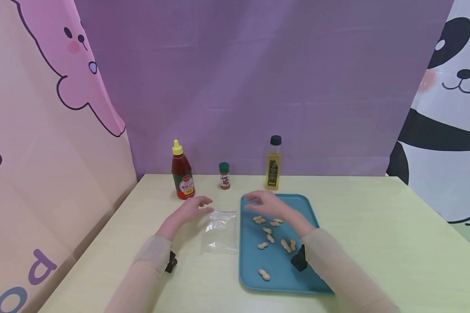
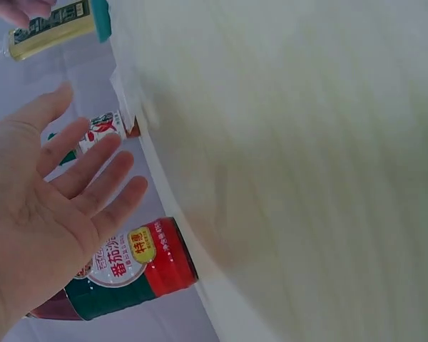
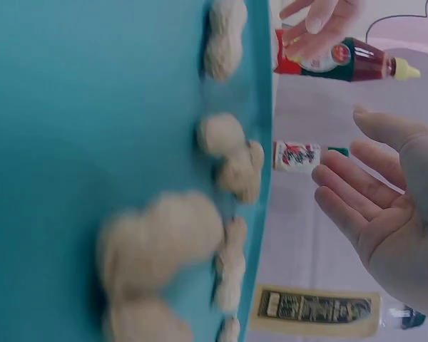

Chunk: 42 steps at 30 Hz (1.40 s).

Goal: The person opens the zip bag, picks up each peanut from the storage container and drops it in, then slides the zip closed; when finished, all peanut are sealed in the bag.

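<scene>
In the head view a clear plastic bag [image 1: 221, 234] lies flat on the table. My left hand [image 1: 193, 209] hovers by its upper left corner, fingers loosely bent and holding nothing. Right of the bag is a blue tray [image 1: 276, 284] with several peanuts [image 1: 264, 274] scattered on it. My right hand [image 1: 267, 204] hangs over the tray's far left part, its fingers relaxed. The left wrist view shows my left palm [image 2: 64, 199] bare, fingers spread. In the right wrist view my right hand [image 3: 396, 192] is also bare, above the peanuts [image 3: 160, 242].
At the back stand a ketchup bottle [image 1: 183, 176] with a yellow cap, a small green-capped spice jar [image 1: 225, 176] and an oil bottle [image 1: 273, 167]. The oil bottle is just behind the tray's far edge. A purple cloth [image 1: 258, 87] hangs behind the table.
</scene>
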Each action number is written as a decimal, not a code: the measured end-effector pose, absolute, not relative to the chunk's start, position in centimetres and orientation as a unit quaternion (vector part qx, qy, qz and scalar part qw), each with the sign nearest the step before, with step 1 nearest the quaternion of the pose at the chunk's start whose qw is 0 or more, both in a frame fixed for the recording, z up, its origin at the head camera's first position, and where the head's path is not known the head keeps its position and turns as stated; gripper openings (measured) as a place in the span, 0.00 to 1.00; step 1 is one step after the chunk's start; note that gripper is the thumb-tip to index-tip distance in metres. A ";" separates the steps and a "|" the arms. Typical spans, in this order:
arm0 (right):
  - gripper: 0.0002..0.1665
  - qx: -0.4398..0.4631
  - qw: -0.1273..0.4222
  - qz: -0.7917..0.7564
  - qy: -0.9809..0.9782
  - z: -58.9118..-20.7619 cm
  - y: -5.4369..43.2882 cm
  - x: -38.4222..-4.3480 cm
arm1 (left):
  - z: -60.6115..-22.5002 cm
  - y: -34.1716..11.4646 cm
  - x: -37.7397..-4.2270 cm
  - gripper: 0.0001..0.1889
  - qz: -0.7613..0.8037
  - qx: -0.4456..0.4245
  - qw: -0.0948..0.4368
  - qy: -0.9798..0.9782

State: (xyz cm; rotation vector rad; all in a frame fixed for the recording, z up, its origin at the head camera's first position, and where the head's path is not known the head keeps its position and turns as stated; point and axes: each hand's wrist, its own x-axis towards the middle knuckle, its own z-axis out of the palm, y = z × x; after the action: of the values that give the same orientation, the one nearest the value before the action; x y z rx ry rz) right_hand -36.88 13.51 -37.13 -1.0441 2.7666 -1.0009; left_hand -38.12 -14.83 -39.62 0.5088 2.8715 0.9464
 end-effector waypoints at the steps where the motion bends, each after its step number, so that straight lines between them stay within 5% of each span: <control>1: 0.27 -0.333 0.015 -0.325 0.885 -37.2 13.2 -36.9 | -39.7 -14.8 -38.1 0.20 0.308 0.164 0.042 0.936; 17: 0.30 -0.332 0.090 -0.306 0.888 -38.4 8.2 -36.6 | -40.1 -14.3 -38.1 0.22 0.242 0.164 0.087 0.952; 25: 0.32 -0.308 0.110 -0.293 0.898 -38.6 7.5 -36.6 | -39.8 -14.0 -37.6 0.09 0.234 0.172 0.080 0.954; 34: 0.19 -0.318 0.074 -0.308 0.894 -38.7 7.2 -36.8 | -38.9 -13.7 -36.8 0.02 0.240 0.205 0.038 0.948; 42: 0.11 -0.269 0.033 -0.347 0.898 -38.4 6.9 -36.5 | -37.7 -13.2 -36.6 0.06 0.264 0.171 -0.046 0.948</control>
State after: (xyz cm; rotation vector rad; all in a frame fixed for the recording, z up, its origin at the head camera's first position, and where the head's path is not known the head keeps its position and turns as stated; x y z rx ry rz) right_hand -36.45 6.85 -38.45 -0.8293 2.7622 -1.0693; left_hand -36.65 -13.24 -37.68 0.5549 3.0686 0.8559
